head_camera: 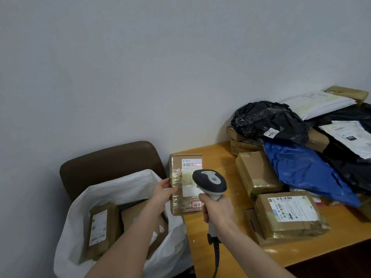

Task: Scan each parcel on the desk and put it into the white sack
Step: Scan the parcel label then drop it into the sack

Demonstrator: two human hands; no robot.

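desk [224, 249] left edge runs just beside the white sack [128, 183]; the sack mouth gapes wide, its rim slumped against a brown chair [112, 159] at the wall. two brown boxes lie inside: one long with a label [100, 227], one partly hidden behind the left forearm [136, 214]. a bare strip of desktop runs from the near edge to the wall, between the left edge and the pile. the pile fills the right half: taped box [257, 173], labelled box [289, 215] close to the front edge, blue bag [305, 169], crumpled black bag [269, 119], white mailer [321, 105] at the back. left hand [163, 192] grips the held parcel [176, 165] by its left side, thumb across the taped face, fingers behind and out of sight. the parcel, a brown box, stands label side toward the viewer at the desk's left edge, next to the sack; cannot tell whether its base rests on the desk. right hand [217, 208] is wrapped round the handle of the scanner [209, 182], head aimed at the parcel from close by, not touching as far as visible. a red line [195, 165] falls across the barcode at the label's top. scanner cable [216, 255] drops out of frame below.
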